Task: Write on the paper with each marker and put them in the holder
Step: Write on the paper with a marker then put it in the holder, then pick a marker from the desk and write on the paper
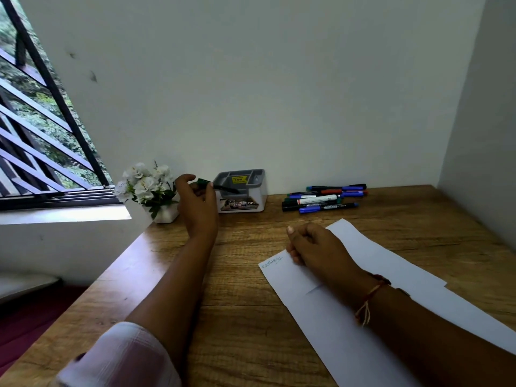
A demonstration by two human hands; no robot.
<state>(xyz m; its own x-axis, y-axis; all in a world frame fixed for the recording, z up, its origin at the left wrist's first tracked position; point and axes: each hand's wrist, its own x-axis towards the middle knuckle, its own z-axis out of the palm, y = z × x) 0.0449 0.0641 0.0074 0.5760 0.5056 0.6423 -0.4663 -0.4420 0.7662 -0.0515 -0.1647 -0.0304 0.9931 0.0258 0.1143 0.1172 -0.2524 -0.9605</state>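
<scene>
Where the paper (349, 317) lies nearest me on the table (237, 303), my right grip (310, 244) rests on its upper part. The fingers are loosely curled with nothing seen inside them, pinning the sheet just beside one line of writing (272, 260). I judge the paper thin and light, apt to slide if unweighted, so a resting press suits it better than a pinch. Farther off, my left grip (196, 202) is clamped on a green-capped marker (217, 186) at its cap end. The dark barrel points right, its far end over or inside the grey holder (241, 191) by the wall; I cannot tell which. The marker looks light, rigid and smooth-sided. Held at one end it may swing, so a hold nearer mid-barrel would steady the drop. Farthest right, the other markers (325, 198) lie piled, touching; their round barrels may roll when one is lifted.
</scene>
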